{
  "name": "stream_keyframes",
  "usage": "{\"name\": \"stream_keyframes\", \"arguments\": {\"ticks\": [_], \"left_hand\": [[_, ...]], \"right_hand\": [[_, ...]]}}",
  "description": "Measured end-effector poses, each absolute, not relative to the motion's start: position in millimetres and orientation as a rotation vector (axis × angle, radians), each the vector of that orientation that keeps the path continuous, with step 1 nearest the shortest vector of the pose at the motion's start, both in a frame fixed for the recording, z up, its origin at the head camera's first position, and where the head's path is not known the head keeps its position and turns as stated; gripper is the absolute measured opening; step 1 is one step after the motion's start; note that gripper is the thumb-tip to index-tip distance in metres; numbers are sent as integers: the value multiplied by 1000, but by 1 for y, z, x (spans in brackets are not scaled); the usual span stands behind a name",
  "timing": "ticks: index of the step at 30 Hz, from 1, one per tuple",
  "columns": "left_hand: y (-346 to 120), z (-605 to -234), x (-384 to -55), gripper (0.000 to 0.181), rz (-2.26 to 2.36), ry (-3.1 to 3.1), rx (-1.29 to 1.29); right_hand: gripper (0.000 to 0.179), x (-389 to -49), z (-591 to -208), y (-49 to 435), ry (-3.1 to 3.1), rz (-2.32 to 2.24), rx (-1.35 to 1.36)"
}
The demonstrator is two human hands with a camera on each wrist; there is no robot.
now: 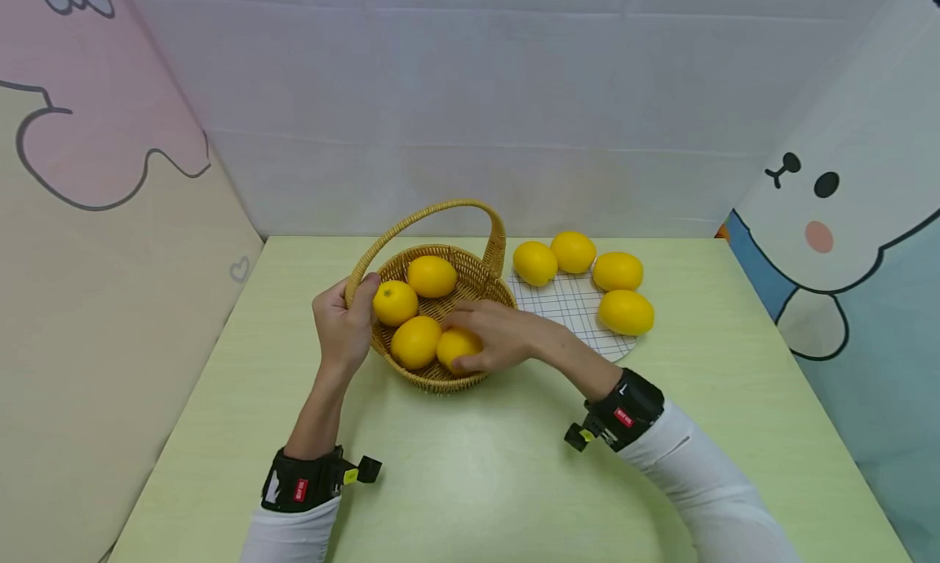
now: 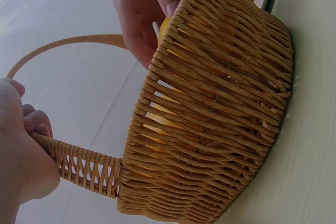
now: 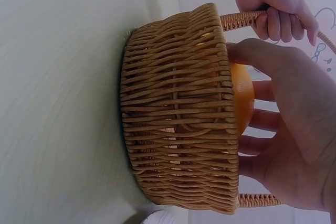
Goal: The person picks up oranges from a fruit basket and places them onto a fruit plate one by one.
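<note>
A wicker basket point(image 1: 433, 386) with a tall arched handle stands on the table, and several yellow lemons lie in it. My left hand point(image 1: 343, 326) grips the left lower part of the handle point(image 2: 86, 166), thumb toward the basket. Over the basket's near right side, my right hand point(image 1: 503, 333) reaches in and holds a lemon point(image 3: 242, 98) between thumb and curled fingers, just inside the rim. Beside that fruit lie a second lemon point(image 1: 416, 342), a third lemon point(image 1: 395, 303) at the left wall and another lemon point(image 1: 432, 277) toward the back.
Right of the basket lies a round white plate point(image 1: 561, 300) with a blue grid pattern. Several lemons point(image 1: 626, 312) rest along its back and right edge. The pale green table point(image 1: 455, 481) meets a white wall cloth point(image 1: 470, 122) behind; printed cloths hang at both sides.
</note>
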State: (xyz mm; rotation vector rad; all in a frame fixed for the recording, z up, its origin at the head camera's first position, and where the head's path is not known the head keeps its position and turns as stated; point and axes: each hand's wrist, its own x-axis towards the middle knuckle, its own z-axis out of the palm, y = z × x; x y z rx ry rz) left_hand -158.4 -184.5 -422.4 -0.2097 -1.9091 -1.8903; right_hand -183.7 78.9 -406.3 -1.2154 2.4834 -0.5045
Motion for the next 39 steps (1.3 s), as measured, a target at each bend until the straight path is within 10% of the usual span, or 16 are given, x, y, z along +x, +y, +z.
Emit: {"name": "stream_keyframes", "arguments": {"ticks": [39], "left_hand": [[-185,-423,-160,55,-1906,-1910,-205]], "right_hand": [[58,-183,-390,107,2770,-1026,-1409]]}}
